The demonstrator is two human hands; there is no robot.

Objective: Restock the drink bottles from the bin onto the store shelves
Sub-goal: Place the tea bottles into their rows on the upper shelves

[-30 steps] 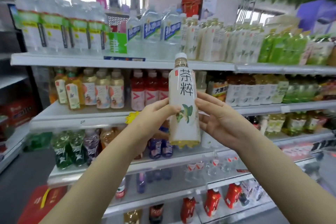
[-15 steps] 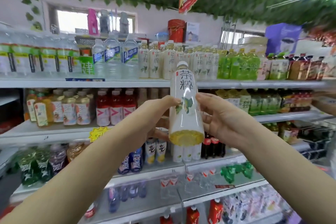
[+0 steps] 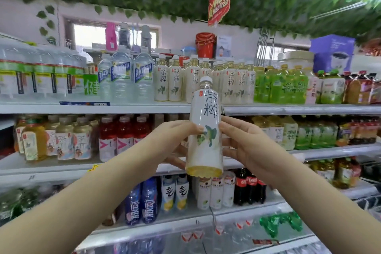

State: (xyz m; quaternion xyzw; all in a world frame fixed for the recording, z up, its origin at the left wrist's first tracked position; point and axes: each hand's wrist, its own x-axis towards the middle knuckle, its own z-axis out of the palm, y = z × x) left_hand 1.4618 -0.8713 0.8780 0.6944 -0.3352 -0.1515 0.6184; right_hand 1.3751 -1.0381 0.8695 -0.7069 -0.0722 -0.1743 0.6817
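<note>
White-wrapped and pale, the tea bottle (image 3: pixel 206 130) stands upright between my two hands, in the air in front of the shelves, with its cap near the edge of the top shelf (image 3: pixel 123 108). My left hand (image 3: pixel 175 138) grips it from the left, thumb in front and fingers curled behind. My right hand (image 3: pixel 247 146) holds the other side, thumb on the label. Both hands sit low on the body, I think so that the big black characters face me and I can compare them with the row of the same bottles (image 3: pixel 228 82) on the top shelf behind. They match, so that row is probably its place. The wrapper has a green leaf drawing, the cap is white, and yellow tea shows at the neck and the bottom.
</note>
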